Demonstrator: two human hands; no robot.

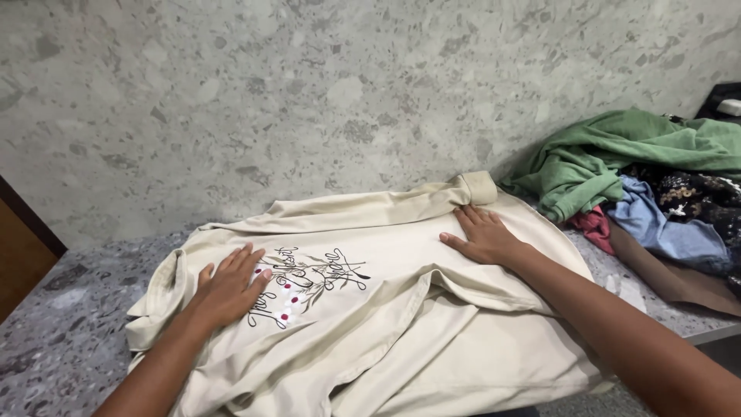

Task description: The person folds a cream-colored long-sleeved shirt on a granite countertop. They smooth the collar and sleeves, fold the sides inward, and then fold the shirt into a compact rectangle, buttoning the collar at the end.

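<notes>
Speckled stone counter [54,340] and wall [231,93] bear cream shirt [432,340].

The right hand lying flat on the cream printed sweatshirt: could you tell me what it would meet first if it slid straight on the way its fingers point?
The right hand points up and slightly left toward the ribbed cream cuff on the cream printed sweatshirt. It would probably meet that cuff first, then the speckled grey stone wall behind.

A shirt [401,309] is lying spread on the counter [54,340]. The left hand [231,286] is resting on its left part, the right hand [482,235] on its right. A clothes pile [656,185] is lying to the right, against the wall [309,93] behind.
</notes>
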